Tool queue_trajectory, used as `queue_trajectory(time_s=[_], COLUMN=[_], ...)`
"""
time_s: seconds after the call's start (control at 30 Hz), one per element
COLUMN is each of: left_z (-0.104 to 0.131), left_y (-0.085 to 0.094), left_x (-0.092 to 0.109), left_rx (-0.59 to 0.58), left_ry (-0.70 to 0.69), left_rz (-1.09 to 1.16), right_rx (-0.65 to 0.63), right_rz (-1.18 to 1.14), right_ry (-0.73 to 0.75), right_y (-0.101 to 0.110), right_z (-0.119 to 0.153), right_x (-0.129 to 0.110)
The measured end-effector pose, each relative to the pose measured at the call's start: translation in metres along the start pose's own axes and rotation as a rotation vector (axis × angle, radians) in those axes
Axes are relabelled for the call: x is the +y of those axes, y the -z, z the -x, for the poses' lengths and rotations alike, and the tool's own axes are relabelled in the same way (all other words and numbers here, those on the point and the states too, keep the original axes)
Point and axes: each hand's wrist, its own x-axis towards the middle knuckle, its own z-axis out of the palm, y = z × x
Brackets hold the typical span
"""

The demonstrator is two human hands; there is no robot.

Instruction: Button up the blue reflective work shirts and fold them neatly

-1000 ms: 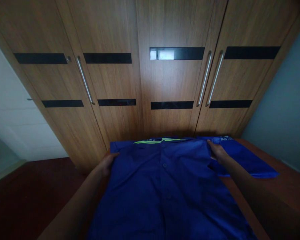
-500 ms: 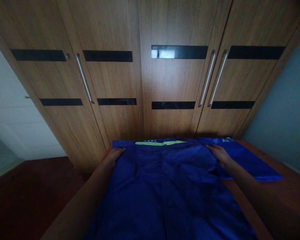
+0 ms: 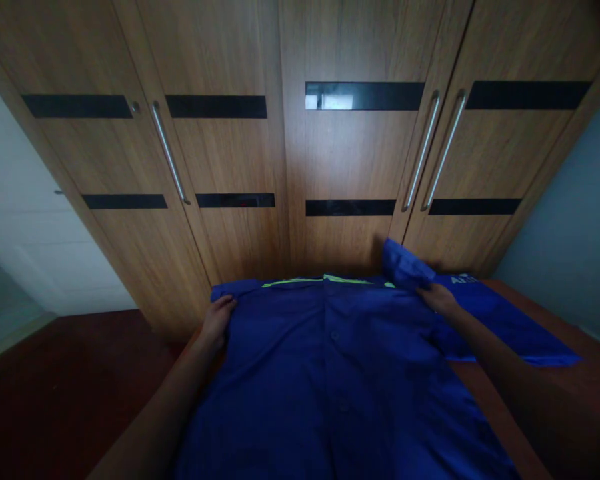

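Observation:
A dark blue buttoned work shirt (image 3: 290, 373) with yellow-green reflective strips along its far end lies spread in front of me. My left hand (image 3: 220, 317) is closed on the shirt's far left edge, where a piece of cloth folds outward. At the far right edge my right hand (image 3: 439, 300) pinches the cloth. Just beyond it a blue flap of the shirt (image 3: 405, 263) stands up off the surface, slightly blurred. Buttons run down the middle of the front. The shirt's near end runs out of the picture.
A blue bag or cloth with white letters (image 3: 505, 327) lies to the right on a reddish-brown surface (image 3: 580, 393). Behind stands a wooden wardrobe (image 3: 240, 247) with metal handles, close to the shirt's far edge. A white door (image 3: 40, 260) is at the left.
A blue flap has swung up by my right hand, and cloth now sticks out at the left corner. My left hand has shifted slightly left. The reflective strips look narrower.

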Motion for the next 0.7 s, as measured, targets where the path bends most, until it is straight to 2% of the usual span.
queue_trajectory(time_s=[0.17, 0.3, 0.4, 0.6, 0.7], left_z=[0.002, 0.003, 0.001, 0.0, 0.002], left_y=[-0.002, -0.007, -0.007, -0.002, -0.002], left_x=[0.004, 0.008, 0.012, 0.012, 0.009], left_rx=[-0.153, -0.237, -0.227, -0.154, -0.145], left_ry=[0.135, 0.203, 0.176, 0.076, 0.07], left_rz=[-0.062, -0.071, -0.073, -0.072, -0.099], right_rx=[-0.129, -0.203, -0.183, -0.034, -0.05], right_rz=[-0.037, -0.095, -0.099, -0.031, -0.055], right_ry=[-0.164, -0.221, -0.199, -0.16, -0.132], right_y=[-0.011, -0.014, -0.011, -0.008, -0.011], right_z=[0.007, 0.017, 0.019, 0.01, 0.014], right_x=[0.016, 0.02, 0.023, 0.026, 0.025])
